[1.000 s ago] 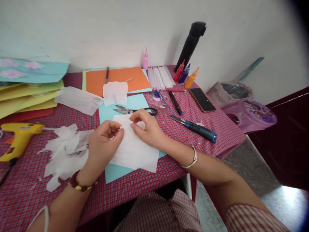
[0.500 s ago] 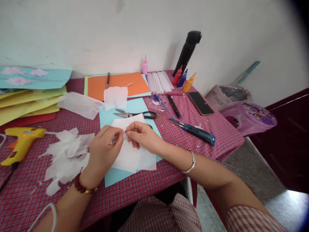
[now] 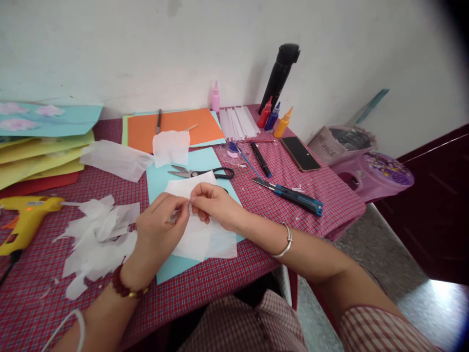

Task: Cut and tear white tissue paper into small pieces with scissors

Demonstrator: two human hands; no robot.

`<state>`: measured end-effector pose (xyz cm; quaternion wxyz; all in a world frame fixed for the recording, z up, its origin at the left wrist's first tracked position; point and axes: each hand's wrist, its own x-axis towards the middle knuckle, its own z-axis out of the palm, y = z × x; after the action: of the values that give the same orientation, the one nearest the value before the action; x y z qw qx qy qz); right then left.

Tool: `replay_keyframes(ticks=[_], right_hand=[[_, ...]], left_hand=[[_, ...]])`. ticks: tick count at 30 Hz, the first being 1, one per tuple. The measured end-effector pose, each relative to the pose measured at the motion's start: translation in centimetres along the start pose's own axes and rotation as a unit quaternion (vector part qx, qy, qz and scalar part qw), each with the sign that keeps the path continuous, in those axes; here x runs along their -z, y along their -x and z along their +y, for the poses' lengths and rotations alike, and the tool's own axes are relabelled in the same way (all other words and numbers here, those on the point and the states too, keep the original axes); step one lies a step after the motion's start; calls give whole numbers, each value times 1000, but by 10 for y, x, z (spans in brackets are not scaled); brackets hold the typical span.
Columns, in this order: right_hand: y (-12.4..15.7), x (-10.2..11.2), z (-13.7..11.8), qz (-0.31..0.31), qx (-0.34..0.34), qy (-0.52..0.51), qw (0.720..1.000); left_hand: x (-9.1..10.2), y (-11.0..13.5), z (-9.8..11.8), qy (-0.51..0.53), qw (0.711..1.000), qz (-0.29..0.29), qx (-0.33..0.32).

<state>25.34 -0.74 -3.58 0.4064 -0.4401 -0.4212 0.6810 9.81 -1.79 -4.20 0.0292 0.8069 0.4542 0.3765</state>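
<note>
A sheet of white tissue paper (image 3: 205, 239) lies on a light blue card (image 3: 172, 264) on the red checked tablecloth (image 3: 220, 283). My left hand (image 3: 161, 230) and my right hand (image 3: 212, 203) meet over its upper part. Both pinch the tissue between thumb and fingertips, almost touching each other. Black-handled scissors (image 3: 200, 172) lie just beyond my hands on the blue card.
A pile of torn white tissue (image 3: 97, 237) and a yellow glue gun (image 3: 24, 217) lie at the left. Coloured card sheets (image 3: 40, 146), an orange sheet (image 3: 172, 127), paint bottles (image 3: 273, 117), a black flask (image 3: 278, 76), a phone (image 3: 300, 153) and blue cutters (image 3: 293, 194) lie further back and right. The table edge drops at right.
My right hand has drawn in from the sheet's top edge to meet my left hand, and both now pinch the tissue at one spot. The view shifted slightly.
</note>
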Motion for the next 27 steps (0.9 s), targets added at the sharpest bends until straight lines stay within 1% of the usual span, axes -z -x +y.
replay_keyframes(ticks=[6, 11, 13, 15, 16, 18, 20, 22, 24, 27], right_hand=[[0, 0, 0, -9, -8, 1, 1000], [-3, 1, 3, -5, 8, 25, 1000], [-4, 2, 5, -4, 15, 42, 999], [-5, 5, 7, -8, 31, 66, 997], [-5, 6, 8, -12, 42, 80, 996], [-4, 8, 9, -18, 70, 113, 991], [-3, 9, 10, -17, 101, 150, 983], [-1, 9, 10, -13, 127, 183, 975], [0, 8, 9, -18, 147, 196, 969], [1, 7, 9, -37, 156, 188, 969]], left_hand=[[0, -1, 2, 17, 1000, -6, 15], [1, -1, 3, 22, 1000, -7, 16], [2, -3, 4, 40, 999, -18, 18], [5, -4, 4, 78, 995, -44, 44], [6, -5, 4, 100, 990, -64, 73], [7, -6, 3, 148, 972, -104, 153], [7, -7, 0, 203, 941, -133, 235], [5, -6, -5, 260, 908, -150, 293], [2, -5, -8, 303, 883, -158, 322], [0, -4, -9, 327, 874, -146, 329]])
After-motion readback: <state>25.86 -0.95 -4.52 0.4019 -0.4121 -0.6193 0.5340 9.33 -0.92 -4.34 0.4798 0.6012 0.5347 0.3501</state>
